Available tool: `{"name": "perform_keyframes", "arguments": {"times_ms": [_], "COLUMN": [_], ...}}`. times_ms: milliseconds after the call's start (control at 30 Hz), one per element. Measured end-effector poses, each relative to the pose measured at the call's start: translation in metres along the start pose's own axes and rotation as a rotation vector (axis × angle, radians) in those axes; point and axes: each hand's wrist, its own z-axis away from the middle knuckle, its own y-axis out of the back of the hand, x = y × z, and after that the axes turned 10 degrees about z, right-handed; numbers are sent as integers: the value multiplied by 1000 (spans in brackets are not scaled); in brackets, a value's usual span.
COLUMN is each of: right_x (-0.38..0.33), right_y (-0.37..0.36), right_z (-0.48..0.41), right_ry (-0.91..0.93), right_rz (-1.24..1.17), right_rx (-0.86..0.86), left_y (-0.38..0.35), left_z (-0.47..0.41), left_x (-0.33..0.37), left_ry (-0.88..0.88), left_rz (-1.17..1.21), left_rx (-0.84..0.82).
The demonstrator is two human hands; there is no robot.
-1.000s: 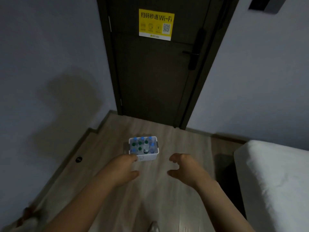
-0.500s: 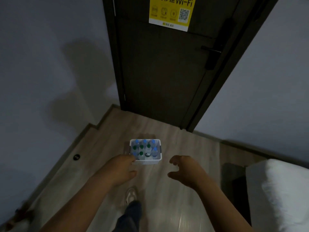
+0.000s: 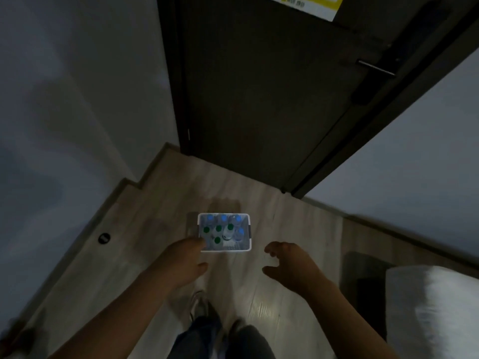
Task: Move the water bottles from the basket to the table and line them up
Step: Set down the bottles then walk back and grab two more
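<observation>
Pale wood-grain floor before a dark door, dim light. My left hand reaches forward with fingers loosely bent, holding nothing; its fingertips overlap the near left corner of the white basket, and I cannot tell whether they touch it. My right hand, thumb spread and fingers loosely curled, likewise holds nothing, near the basket's right side but apart from it. The basket stands on the floor and holds the water bottles, upright, capped green and blue. A shoe shows below; a white mattress lies at right.
</observation>
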Motion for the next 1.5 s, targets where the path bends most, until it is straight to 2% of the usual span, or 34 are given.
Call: {"name": "perform_keyframes", "arguments": {"times_ms": [300,400,500,567,867,1233,1500], "right_x": [11,17,26,33,63,94,117], "right_y": [-2,-10,-25,-40,-142,-294,-367], "right_z": [-70,-99,-134,-161,-289,-437,-518], "right_ry": [30,52,75,90,209,209,286], "right_rz": [24,14,1,-1,16,-140,-120], "right_rx": [-99,-114,-125,-131,-143,-43,201], "left_y": [-8,-18,-36,-53,-144,-261,-311], "left_z": [-58,-84,-113,-138,-246,-361,-417], "left_x": [-21,-30,-44,-60,-141,-270,-340], "left_ry": [43,-46,133,189,252,245,33], "left_rz": [72,73,112,144,141,197,252], "left_rx": [-30,47,-8,6,54,210,326]}}
